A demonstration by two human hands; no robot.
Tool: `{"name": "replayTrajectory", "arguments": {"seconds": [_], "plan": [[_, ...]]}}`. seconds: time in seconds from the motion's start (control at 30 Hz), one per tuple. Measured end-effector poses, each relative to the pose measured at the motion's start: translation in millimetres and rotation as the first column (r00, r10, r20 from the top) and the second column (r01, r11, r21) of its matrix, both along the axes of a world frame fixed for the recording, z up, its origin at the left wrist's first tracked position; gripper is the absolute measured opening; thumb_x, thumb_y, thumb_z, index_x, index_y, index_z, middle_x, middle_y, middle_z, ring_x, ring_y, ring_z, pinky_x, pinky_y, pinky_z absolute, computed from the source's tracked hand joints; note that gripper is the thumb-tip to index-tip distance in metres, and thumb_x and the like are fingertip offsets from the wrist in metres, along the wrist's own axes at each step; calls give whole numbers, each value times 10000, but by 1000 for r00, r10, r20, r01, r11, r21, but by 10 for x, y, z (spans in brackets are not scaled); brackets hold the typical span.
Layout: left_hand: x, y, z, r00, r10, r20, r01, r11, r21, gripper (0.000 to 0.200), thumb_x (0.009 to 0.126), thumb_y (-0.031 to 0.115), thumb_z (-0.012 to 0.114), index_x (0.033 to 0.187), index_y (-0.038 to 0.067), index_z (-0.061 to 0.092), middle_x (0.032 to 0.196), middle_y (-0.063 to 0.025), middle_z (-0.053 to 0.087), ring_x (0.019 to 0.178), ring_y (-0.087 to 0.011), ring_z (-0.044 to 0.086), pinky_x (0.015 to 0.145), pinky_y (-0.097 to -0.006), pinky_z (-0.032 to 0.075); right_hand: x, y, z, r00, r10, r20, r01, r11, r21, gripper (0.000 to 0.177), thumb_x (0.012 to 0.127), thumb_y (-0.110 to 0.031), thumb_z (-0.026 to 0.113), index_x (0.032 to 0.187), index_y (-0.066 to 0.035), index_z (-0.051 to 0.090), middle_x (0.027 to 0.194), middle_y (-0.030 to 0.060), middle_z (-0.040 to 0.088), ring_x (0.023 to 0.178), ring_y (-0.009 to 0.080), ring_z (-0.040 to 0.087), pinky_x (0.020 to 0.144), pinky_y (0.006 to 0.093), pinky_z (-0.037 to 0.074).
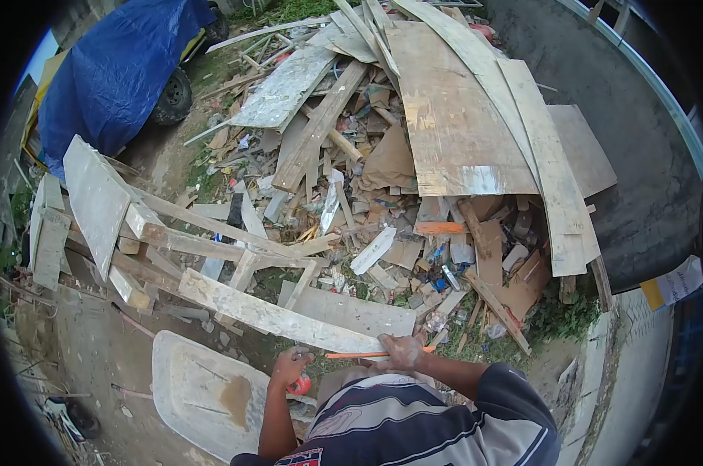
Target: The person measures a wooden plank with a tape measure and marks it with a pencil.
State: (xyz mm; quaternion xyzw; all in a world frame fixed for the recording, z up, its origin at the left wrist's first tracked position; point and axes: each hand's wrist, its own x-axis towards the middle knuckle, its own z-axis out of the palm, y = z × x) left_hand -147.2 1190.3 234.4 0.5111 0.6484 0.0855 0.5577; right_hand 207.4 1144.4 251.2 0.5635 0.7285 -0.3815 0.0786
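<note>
R hand on orange strip at plank's near end

R hand [402, 352], palm down, is closed over the orange strip [355, 355] at the near end of the plank [281, 314]; strip pokes out both sides of the hand, approx. crosswise in front of the shirt [398, 412]. L hand [293, 363] is just off the strip's L end, fingers curled; can't tell if it grips anything. Red round obj. [299, 385] sits just below L hand; can't tell if they touch.

Plank runs fwd & L from R hand, w/ beams [204, 247] and a pale panel [99, 198] past its far end. Tub [169, 373] w/ a sandy patch [235, 400] is on the ground, L of the L arm. Ahead: big debris pile [406, 252], ply sheet [468, 116] on top. Blue tarp [122, 85] far L, wheel [173, 97] showing beside it; grey wall [600, 101] on R.
</note>
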Motion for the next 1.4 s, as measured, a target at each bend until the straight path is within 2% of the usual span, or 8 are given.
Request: {"name": "replayTrajectory", "arguments": {"seconds": [0.23, 0.3, 0.43, 0.6, 0.77, 1.13, 1.27, 1.4], "plan": [[97, 35, -45, 993, -96, -62, 94, 995, -24, 437, 829, 300, 777, 1129, -3, 684, 909, -112, 718, 819, -195, 667, 748, -330, 516, -131, 13, -686, 971, 26, -239, 45, 957, 287, 749, 796, -542, 698, 1261, -22, 425, 1140, 214, 630, 934, 420, 670, 807, 485, 548], [29, 17, -264, 994, -105, -36, 104, 994, -36, 432, 831, 297, 778, 1121, -8, 683, 900, -113, 717, 796, -185, 663, 727, -325, 516, -142, 109, -800, 998, -48, 39, 44, 995, 90, 738, 801, -526, 698, 1267, -24, 422, 1158, 216, 632, 926, 416, 676, 802, 481, 553], [37, -12, -169, 996, -86, -1, 86, 995, -57, 408, 839, 276, 767, 1107, -19, 681, 860, -106, 708, 735, -160, 649, 665, -314, 508, -251, 44, -285, 998, -45, 45, 46, 999, -21, 761, 798, -534, 700, 1290, -29, 413, 1170, 211, 633, 913, 404, 685, 777, 471, 559], [-139, -103, -442, 972, -235, -8, 235, 972, -20, 373, 849, 280, 745, 1082, -8, 695, 843, -106, 699, 722, -160, 643, 665, -320, 506, -118, -124, -268, 962, 47, -267, 56, 930, 364, 788, 818, -556, 677, 1330, -27, 398, 1163, 216, 627, 887, 415, 678, 756, 479, 556], [-19, -45, -384, 974, -223, -34, 223, 975, -15, 390, 857, 282, 741, 1094, -23, 689, 812, -99, 696, 691, -149, 638, 658, -309, 509, 40, -22, -484, 999, -41, 22, 39, 997, 69, 738, 838, -501, 680, 1334, -24, 413, 1163, 207, 620, 968, 405, 664, 821, 461, 555], [208, 80, -69, 978, -207, -40, 204, 977, -69, 374, 848, 197, 760, 1115, -45, 662, 897, -103, 722, 704, -128, 642, 663, -275, 524, -9, -233, -693, 963, -203, -178, 203, 979, -16, 720, 867, -496, 648, 1357, -23, 413, 1190, 206, 615, 1024, 393, 660, 866, 460, 542], [127, 36, -398, 980, -180, 84, 188, 977, -103, 386, 860, 187, 740, 1155, -40, 638, 935, -101, 718, 698, -127, 633, 647, -272, 524, -120, -44, -644, 956, -271, -115, 269, 962, -36, 446, 998, -376, 479, 1238, -1, 486, 1232, 211, 612, 1086, 395, 642, 880, 443, 547], [117, 137, -489, 892, 89, 444, 16, 973, -229, 482, 958, 275, 627, 1351, 21, 511, 956, -92, 707, 668, -137, 612, 604, -276, 521, 21, -146, -442, 983, -159, -90, 157, 987, -26, 570, 983, -497, 470, 1292, -19, 492, 1248, 217, 616, 1115, 404, 626, 955, 453, 509]]}}
